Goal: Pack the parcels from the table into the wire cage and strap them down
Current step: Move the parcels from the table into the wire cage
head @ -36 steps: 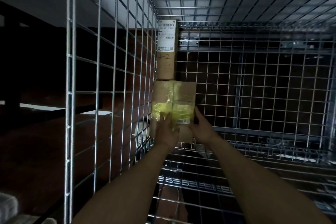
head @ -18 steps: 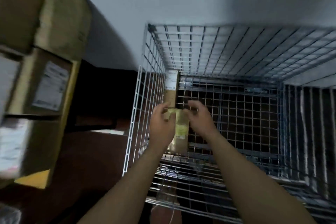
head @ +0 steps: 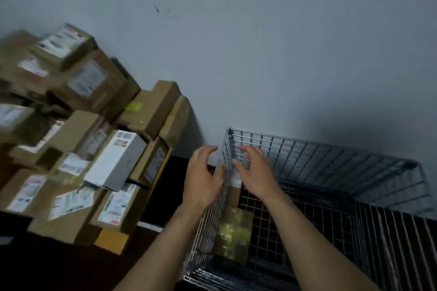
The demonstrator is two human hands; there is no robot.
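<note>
Inside the wire cage (head: 331, 160), against its left wall, a yellow-taped cardboard parcel (head: 234, 234) sits in front of a taller labelled box (head: 234, 192). Above that wall hover the left hand (head: 203, 179), outside it, and the right hand (head: 254, 172), inside, fingers loosely spread, gripping nothing. More labelled parcels (head: 94, 149) are heaped left of the cage.

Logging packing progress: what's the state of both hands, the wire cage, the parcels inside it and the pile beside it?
Left hand: open, holding nothing, beside the cage's left wall.
Right hand: open, holding nothing, above the cage.
Silver wire cage: top open, no strap visible.
Brown cardboard parcel with yellow tape: inside, against the left wall.
Brown cardboard parcel with white label: inside, beyond it, same wall.
Pile of cardboard parcels: stacked outside, unpacked.
</note>
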